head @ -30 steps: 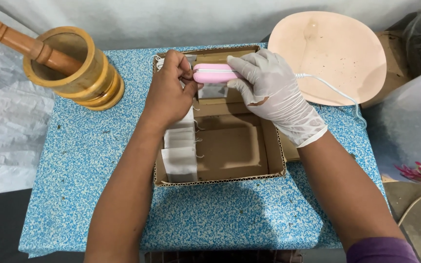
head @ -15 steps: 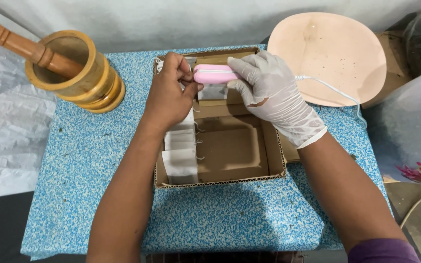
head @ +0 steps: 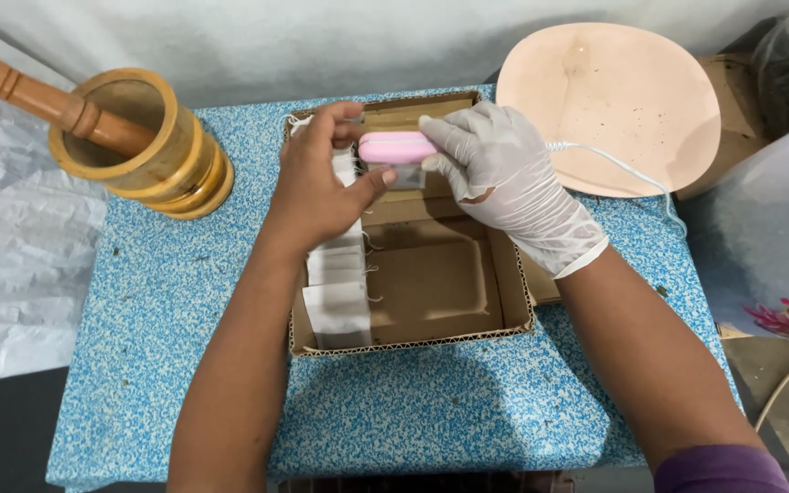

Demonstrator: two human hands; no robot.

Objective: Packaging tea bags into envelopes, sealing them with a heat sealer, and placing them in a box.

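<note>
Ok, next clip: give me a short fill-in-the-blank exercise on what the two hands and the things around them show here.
1. The right hand, which grips the pink device, wears a white ____.
2. The row of small white sachets lies inside the open ____ box.
3. The wooden pestle leans in the wooden ____ at the table's far left corner.
4. A thin white ____ runs from the device across the pale round tray.

Missing words: glove; cardboard; mortar; cord

Prob. a home workspace: wooden mortar (head: 143, 146) w/ pestle (head: 38, 99), speckled blue table (head: 166, 301), cardboard box (head: 431, 292).
</note>
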